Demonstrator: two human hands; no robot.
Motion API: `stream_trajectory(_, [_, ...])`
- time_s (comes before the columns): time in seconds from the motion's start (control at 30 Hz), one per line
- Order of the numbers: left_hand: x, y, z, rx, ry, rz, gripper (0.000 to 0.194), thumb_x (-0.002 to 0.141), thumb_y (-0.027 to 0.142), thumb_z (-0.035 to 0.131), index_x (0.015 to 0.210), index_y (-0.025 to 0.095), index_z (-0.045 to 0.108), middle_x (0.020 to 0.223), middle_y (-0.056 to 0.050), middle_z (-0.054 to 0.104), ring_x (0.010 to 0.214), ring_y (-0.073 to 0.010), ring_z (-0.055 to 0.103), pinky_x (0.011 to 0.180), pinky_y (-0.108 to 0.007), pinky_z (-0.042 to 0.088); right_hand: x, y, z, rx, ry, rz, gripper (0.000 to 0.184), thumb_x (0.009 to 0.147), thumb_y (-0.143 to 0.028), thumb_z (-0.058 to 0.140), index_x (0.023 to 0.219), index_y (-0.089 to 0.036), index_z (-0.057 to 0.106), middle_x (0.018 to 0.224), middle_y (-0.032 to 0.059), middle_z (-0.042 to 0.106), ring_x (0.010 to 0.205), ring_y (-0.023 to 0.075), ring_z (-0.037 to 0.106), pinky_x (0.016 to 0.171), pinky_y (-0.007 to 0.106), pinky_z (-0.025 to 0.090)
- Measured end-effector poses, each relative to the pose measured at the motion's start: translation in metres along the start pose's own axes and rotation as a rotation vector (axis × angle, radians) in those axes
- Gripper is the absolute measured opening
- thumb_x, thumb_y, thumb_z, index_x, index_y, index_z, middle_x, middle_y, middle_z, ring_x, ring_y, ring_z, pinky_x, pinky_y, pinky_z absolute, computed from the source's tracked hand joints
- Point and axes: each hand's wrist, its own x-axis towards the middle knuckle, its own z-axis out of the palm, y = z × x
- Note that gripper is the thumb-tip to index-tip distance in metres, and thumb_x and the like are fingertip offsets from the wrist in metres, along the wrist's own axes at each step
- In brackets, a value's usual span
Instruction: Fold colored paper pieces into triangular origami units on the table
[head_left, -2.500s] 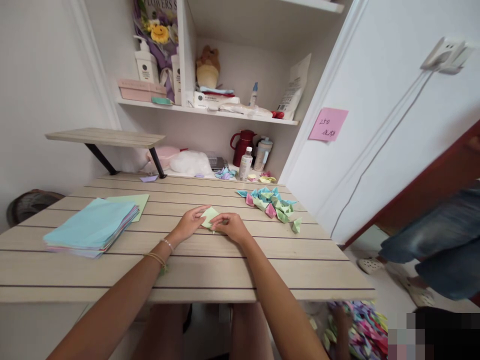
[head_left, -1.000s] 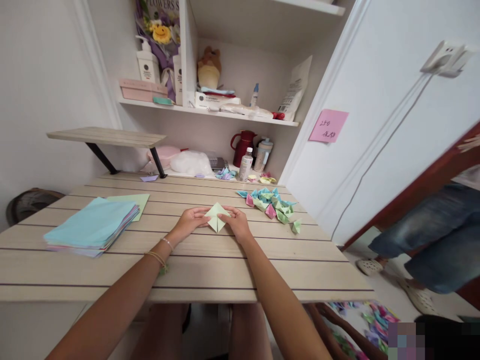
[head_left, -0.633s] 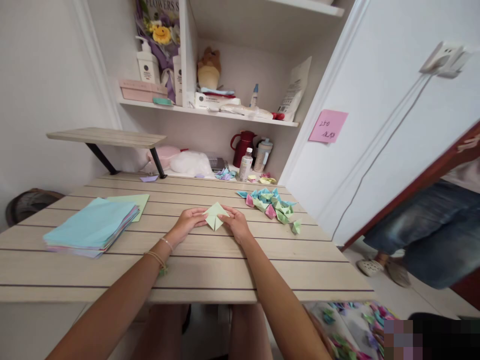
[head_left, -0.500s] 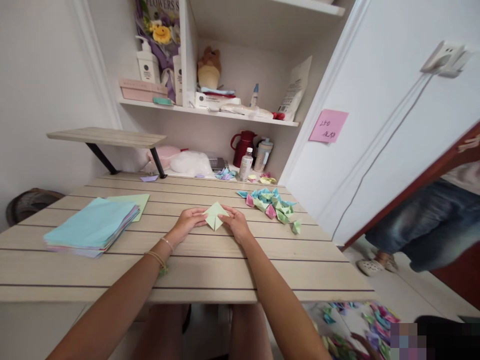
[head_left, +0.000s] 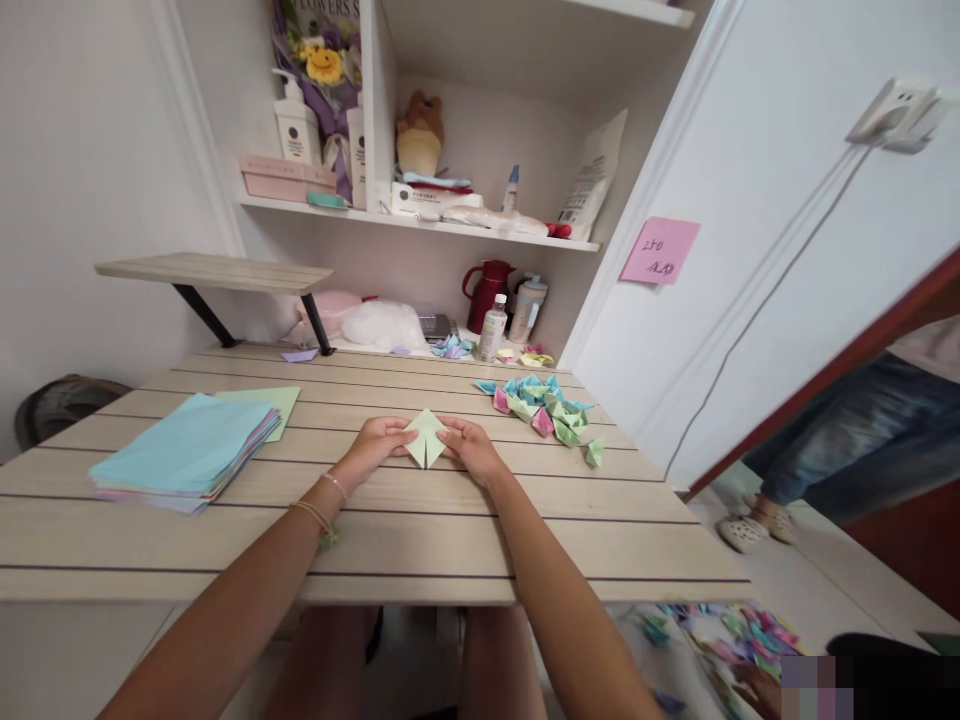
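A pale green folded paper piece (head_left: pixel 425 438) stands between my two hands at the middle of the wooden table (head_left: pixel 375 520). My left hand (head_left: pixel 379 445) pinches its left side with curled fingers. My right hand (head_left: pixel 469 447) presses its right side, fingers closed on the fold. The piece is a pointed diamond shape with a centre crease. A pile of finished folded pieces (head_left: pixel 547 405) in blue, green and pink lies to the right of my right hand.
A stack of coloured paper sheets (head_left: pixel 187 452) lies at the table's left, a green sheet (head_left: pixel 266 402) behind it. A small raised shelf (head_left: pixel 214 272) and shelves with bottles, a red jug (head_left: pixel 487 290) stand at the back. Another person's legs (head_left: pixel 847 450) stand in the doorway right; folded pieces litter the floor (head_left: pixel 720 640).
The green paper has gone from a flat fold under my fingers to a raised diamond held between both hands. The person in the doorway has shifted to the right.
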Motion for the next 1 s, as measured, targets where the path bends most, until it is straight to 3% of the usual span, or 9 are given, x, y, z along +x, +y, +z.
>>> stream_trajectory(0.13, [0.0, 0.002, -0.005, -0.049, -0.049, -0.034, 0.034, 0.061, 0.023, 0.073, 0.09, 0.01, 0.063, 0.087, -0.012, 0.068, 0.079, -0.0188, 0.065, 0.072, -0.028, 0.052, -0.005, -0.008, -0.002, 0.066, -0.137, 0.023, 0.043, 0.065, -0.034, 0.068, 0.104, -0.015, 0.061, 0.091, 0.0081, 0.067, 0.084, 0.0198, 0.063, 0.078, 0.035, 0.05])
stream_trajectory(0.23, [0.0, 0.002, -0.006, -0.058, -0.067, -0.019, 0.035, 0.062, 0.023, 0.072, 0.093, 0.011, 0.06, 0.085, -0.011, 0.067, 0.077, -0.0183, 0.065, 0.07, -0.029, 0.052, -0.008, -0.011, -0.002, 0.057, -0.151, 0.021, 0.043, 0.068, -0.034, 0.067, 0.106, -0.015, 0.06, 0.092, 0.0088, 0.067, 0.085, 0.0199, 0.063, 0.078, 0.035, 0.049])
stream_trajectory(0.4, [0.003, 0.001, -0.008, -0.082, 0.002, 0.053, 0.033, 0.062, 0.024, 0.071, 0.09, 0.014, 0.057, 0.08, -0.008, 0.067, 0.073, -0.0181, 0.065, 0.064, -0.031, 0.053, -0.012, -0.019, 0.0, -0.076, -0.123, -0.142, 0.063, 0.063, -0.031, 0.07, 0.121, -0.023, 0.048, 0.091, 0.0043, 0.067, 0.088, 0.018, 0.061, 0.082, 0.036, 0.047])
stream_trajectory(0.5, [0.005, 0.0, -0.01, -0.097, 0.038, 0.061, 0.026, 0.062, 0.022, 0.07, 0.085, 0.012, 0.062, 0.085, -0.009, 0.067, 0.077, -0.0184, 0.064, 0.066, -0.029, 0.052, -0.014, -0.023, -0.002, -0.271, -0.151, -0.232, 0.058, 0.055, -0.027, 0.075, 0.11, -0.024, 0.058, 0.107, 0.0046, 0.062, 0.098, 0.0211, 0.057, 0.086, 0.037, 0.044])
stream_trajectory(0.67, [0.002, 0.001, -0.007, -0.036, -0.021, 0.03, 0.03, 0.061, 0.025, 0.071, 0.087, 0.012, 0.065, 0.087, -0.009, 0.067, 0.075, -0.0169, 0.063, 0.068, -0.028, 0.051, -0.008, -0.015, -0.007, -0.413, 0.019, -0.255, 0.026, 0.059, -0.036, 0.07, 0.079, -0.018, 0.069, 0.08, 0.0042, 0.068, 0.076, 0.0188, 0.061, 0.075, 0.033, 0.046])
stream_trajectory(0.87, [-0.002, 0.001, 0.002, 0.059, -0.098, 0.073, 0.031, 0.057, 0.027, 0.074, 0.079, 0.012, 0.058, 0.072, -0.006, 0.067, 0.066, -0.0156, 0.063, 0.063, -0.027, 0.05, 0.0, -0.004, -0.001, -0.125, 0.233, -0.171, 0.024, 0.058, -0.037, 0.071, 0.066, -0.016, 0.063, 0.057, 0.0007, 0.063, 0.059, 0.0151, 0.06, 0.063, 0.028, 0.047])
stream_trajectory(1.0, [-0.002, -0.004, 0.006, 0.107, -0.096, 0.153, 0.042, 0.054, 0.025, 0.076, 0.078, 0.017, 0.043, 0.07, -0.003, 0.066, 0.064, -0.017, 0.064, 0.058, -0.026, 0.049, 0.001, 0.001, 0.002, -0.134, 0.288, -0.157, 0.025, 0.055, -0.036, 0.073, 0.063, -0.016, 0.06, 0.044, -0.004, 0.053, 0.052, 0.0148, 0.059, 0.055, 0.026, 0.046])
